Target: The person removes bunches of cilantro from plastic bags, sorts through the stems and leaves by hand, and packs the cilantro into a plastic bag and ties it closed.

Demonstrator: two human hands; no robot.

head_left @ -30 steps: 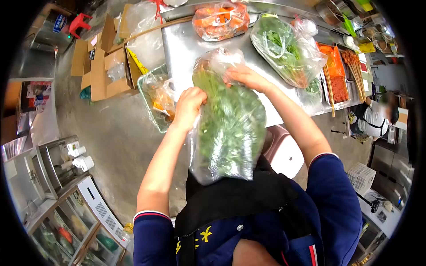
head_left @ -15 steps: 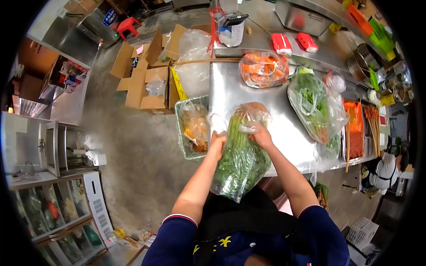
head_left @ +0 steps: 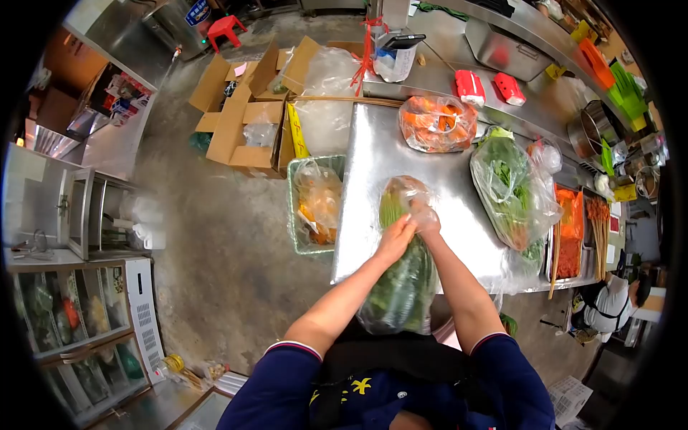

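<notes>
A clear plastic bag of leafy greens (head_left: 398, 294) lies in front of me, its stem end on the steel table and its leafy end hanging past the front edge. My left hand (head_left: 396, 239) reaches across the top of the bag, fingers closed on the plastic. Close beside it, my right hand (head_left: 426, 219) pinches the bag's film near the stems. Both hands almost meet over the bag. To the right sits another bag of greens (head_left: 505, 186), and behind is a bag of carrots (head_left: 437, 125).
Left of the steel table (head_left: 365, 154) stands a plastic-lined basket (head_left: 292, 215) with orange scraps. Cardboard boxes (head_left: 247, 132) are on the floor behind it. Trays of red food (head_left: 568, 244) and skewers (head_left: 597, 229) line the right side. A person (head_left: 608, 312) is at far right.
My left hand has moved from the bag's left side rightward onto its top, beside my right hand. The white film at its left has gone from there. The camera view has shifted slightly.
</notes>
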